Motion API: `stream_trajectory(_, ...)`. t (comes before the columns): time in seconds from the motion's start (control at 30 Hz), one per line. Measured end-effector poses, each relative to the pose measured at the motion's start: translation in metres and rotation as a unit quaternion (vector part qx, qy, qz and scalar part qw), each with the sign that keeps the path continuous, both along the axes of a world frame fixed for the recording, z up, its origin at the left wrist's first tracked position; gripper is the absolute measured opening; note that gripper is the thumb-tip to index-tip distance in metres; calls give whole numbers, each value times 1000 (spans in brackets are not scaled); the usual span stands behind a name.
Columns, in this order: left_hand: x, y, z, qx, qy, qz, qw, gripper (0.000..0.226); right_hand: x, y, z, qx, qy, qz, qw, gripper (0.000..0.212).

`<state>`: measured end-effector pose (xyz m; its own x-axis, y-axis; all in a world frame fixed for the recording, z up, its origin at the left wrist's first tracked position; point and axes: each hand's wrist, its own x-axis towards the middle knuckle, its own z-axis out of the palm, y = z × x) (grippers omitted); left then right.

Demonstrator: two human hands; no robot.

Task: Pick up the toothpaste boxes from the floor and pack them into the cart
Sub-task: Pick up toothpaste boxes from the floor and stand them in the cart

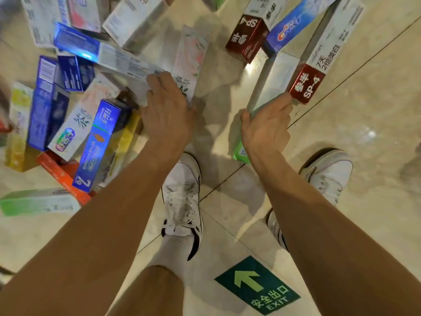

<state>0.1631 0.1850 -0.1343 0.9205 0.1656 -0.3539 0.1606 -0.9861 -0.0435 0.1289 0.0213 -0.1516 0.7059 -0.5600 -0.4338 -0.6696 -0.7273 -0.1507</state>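
Note:
Toothpaste boxes lie scattered over the tiled floor. My left hand [167, 110] is down over the near ends of a long blue and white box [109, 53] and a white floral box [190, 58]. Its fingers curl over the blue and white box's end, and its thumb sits by the floral box's corner. My right hand [266, 126] grips a green and silver box [275, 76], thumb on its left side and fingers round its right edge. A red and white box [319, 65] lies against that box. No cart is in view.
A heap of blue, white, yellow, orange and green boxes [68, 124] fills the left. More boxes, among them a red one [247, 39], lie at the top right. My white shoes [184, 197] stand on the tiles beside a green exit sticker [257, 285].

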Motion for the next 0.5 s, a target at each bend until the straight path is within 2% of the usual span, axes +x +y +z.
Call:
stream_trajectory(0.13,-1,-3,-10,-24,-4,9,1000,82,-6,-3,-3,-12,-22,3,1000,71)
stream_trajectory(0.27,6,-4,9,-45,-1,20,999,71,-9,-10,17,3,-34,20,999,63)
stream_trajectory(0.37,15,-5,48,-57,-3,19,998,69,-5,-18,57,22,-32,22,999,62)
stream_trajectory(0.5,35,-16,145,-71,-15,25,997,68,11,-34,147,27,-45,38,998,64)
